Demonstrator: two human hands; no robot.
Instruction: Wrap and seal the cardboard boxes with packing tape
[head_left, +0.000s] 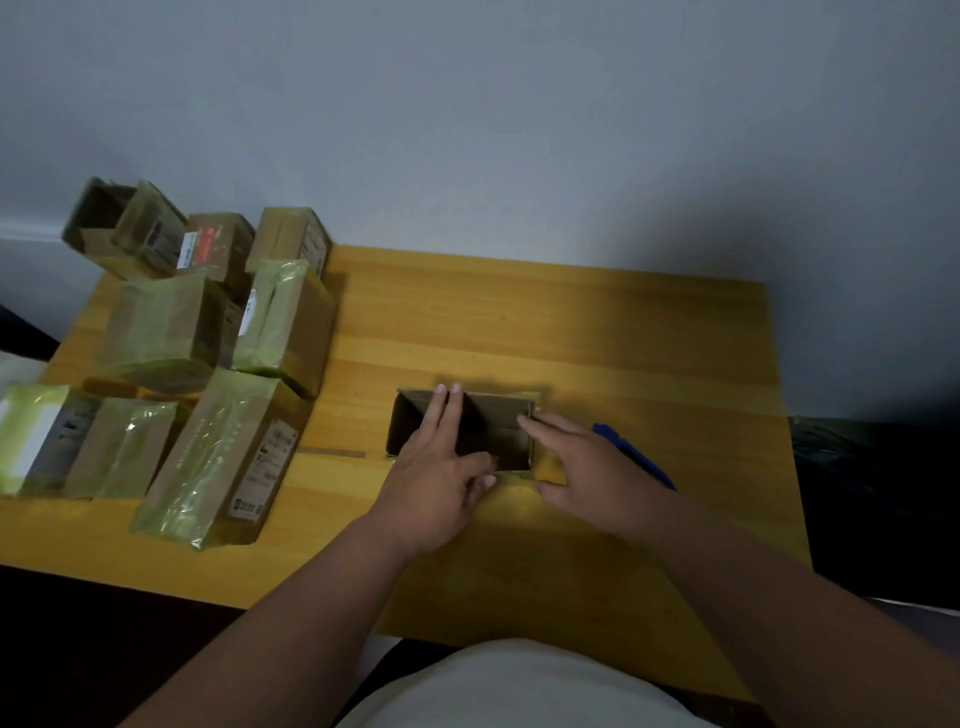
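Note:
A small open cardboard box (506, 434) stands in the middle of the wooden table (571, 322), its dark inside showing. My left hand (434, 475) reaches over its near edge, straight fingers laid across the opening to the far rim and thumb at the near wall. At the box's right corner my right hand (584, 467) rests with fingers spread and nearly straight, touching the right wall. No tape roll is in view.
Several cardboard boxes wrapped in yellowish tape (228, 457) are piled on the table's left side, some stacked towards the back corner. A blue pen-like object (636, 454) lies right of my right hand. A thin strip (332, 452) lies left of the open box.

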